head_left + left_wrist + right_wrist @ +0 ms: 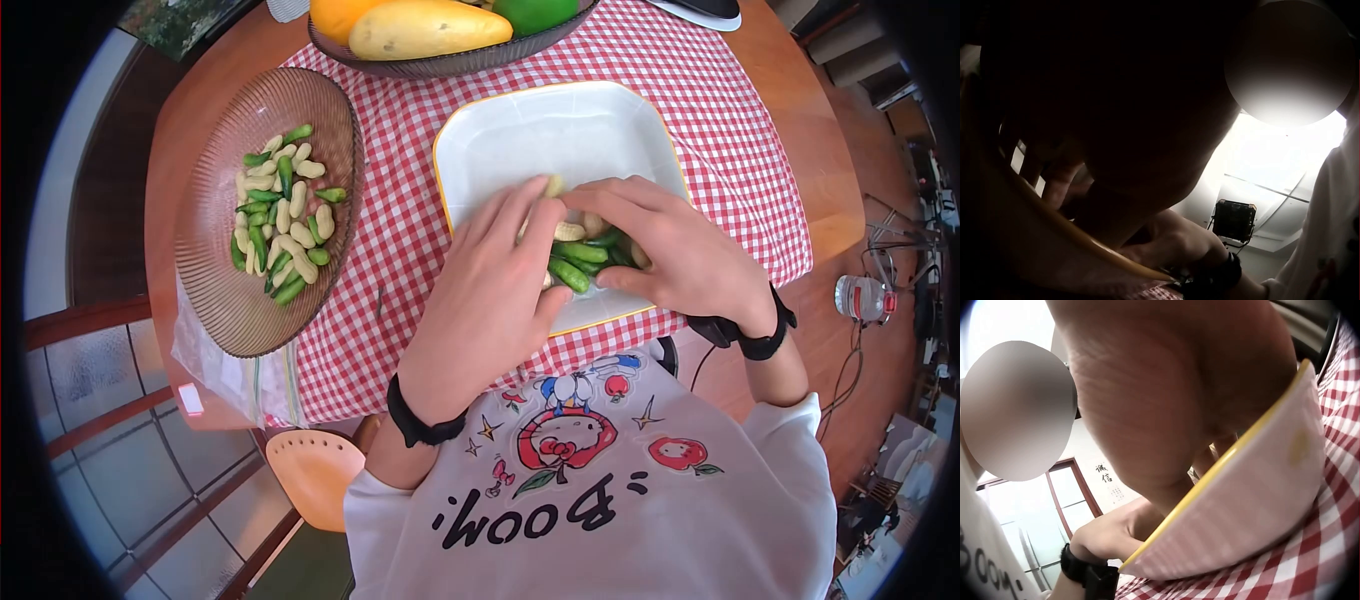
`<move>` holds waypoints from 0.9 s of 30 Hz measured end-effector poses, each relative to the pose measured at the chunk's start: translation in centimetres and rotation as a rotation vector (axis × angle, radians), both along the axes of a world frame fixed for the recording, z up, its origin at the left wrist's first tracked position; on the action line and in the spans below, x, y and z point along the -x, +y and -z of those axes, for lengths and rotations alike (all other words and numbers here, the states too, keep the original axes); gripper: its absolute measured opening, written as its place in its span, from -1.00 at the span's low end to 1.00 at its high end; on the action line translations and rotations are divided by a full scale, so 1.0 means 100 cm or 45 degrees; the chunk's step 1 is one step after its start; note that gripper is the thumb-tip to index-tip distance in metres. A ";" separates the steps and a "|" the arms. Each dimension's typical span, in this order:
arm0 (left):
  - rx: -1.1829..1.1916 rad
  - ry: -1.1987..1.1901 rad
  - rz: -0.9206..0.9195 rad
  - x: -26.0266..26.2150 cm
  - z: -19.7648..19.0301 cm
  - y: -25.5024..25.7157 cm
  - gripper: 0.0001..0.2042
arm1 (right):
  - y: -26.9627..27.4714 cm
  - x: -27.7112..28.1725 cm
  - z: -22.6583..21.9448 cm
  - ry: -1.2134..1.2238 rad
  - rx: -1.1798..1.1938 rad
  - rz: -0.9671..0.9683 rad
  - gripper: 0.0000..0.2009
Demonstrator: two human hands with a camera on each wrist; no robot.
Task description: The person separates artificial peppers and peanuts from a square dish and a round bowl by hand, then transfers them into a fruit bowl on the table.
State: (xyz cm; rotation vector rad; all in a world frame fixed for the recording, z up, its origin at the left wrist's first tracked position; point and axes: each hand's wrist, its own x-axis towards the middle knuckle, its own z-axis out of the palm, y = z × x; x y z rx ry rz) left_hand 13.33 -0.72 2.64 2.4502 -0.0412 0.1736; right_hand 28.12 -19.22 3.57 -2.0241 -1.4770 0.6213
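Nearest you, both of your hands lie inside the white square plate (560,130) with the yellow rim, cupped over a small heap of green pods (580,255) and pale peanuts (570,231) at its near edge. Your left hand (490,290) lies palm down with fingers fairly straight, its tips resting on the heap; its grip is open and curls round nothing that shows. Your right hand (665,250) bends its fingers in over the pods from the other side, but whether that grip pinches any of them you cannot tell, since the fingertips are hidden. In the right wrist view the plate's rim (1222,469) crosses the picture with your palm just above it.

The plate stands on a red checked cloth (400,250) on the round wooden bench (800,80). To your left, a ribbed brown dish (220,290) holds more pods and peanuts. Farthest off, a dark bowl (440,68) carries a yellow squash (430,28).
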 end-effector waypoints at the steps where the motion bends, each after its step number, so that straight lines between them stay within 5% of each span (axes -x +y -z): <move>1: 0.002 0.001 0.003 0.000 -0.001 0.000 -0.39 | -0.001 0.000 0.000 0.050 0.001 0.005 -0.33; 6: 0.114 0.205 0.030 0.000 -0.006 0.001 -0.52 | -0.012 0.004 0.002 0.092 -0.088 0.025 -0.37; 9: 0.186 0.244 0.059 0.002 -0.007 0.002 -0.50 | -0.019 0.005 -0.002 -0.156 -0.145 0.068 -0.34; 15: 0.002 -0.074 -0.089 0.003 -0.003 0.000 -0.32 | -0.018 0.010 -0.008 -0.072 -0.043 0.064 -0.24; 27: 0.075 0.032 0.007 0.000 0.001 -0.001 -0.30 | -0.009 0.011 0.003 -0.045 -0.056 -0.031 -0.38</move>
